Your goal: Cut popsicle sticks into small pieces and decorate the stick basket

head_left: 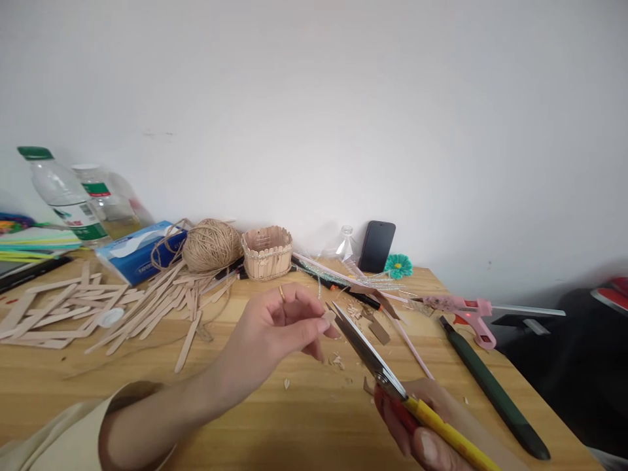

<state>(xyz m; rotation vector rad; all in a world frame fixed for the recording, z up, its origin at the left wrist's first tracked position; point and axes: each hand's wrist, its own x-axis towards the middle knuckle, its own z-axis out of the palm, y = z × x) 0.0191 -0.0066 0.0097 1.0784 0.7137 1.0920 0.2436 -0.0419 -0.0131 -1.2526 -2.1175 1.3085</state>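
Fingers (314,325) of the left hand (275,330) pinch a small piece of craft stick (328,316) by its left end, holding it above the wooden surface (235,399) with its short length pointing right, toward the blades. Just right of it, the scissors (373,356) are parted, their tips almost touching the piece; their long axis runs from upper left down to the yellow handles lower right, where the right hand (422,432) grips them, fingers closed around the handles. So the piece lies up and left of the right hand, straight off the blade tips, and the left hand is the nearer one.

Left of the hands lie loose craft sticks (147,307), a ball of twine (210,245) and a small stick basket (267,252). Shavings (338,360) dot the surface under the blades. Farther right sit a phone (377,245), a pink glue gun (466,314) and a dark green utility knife (495,392).
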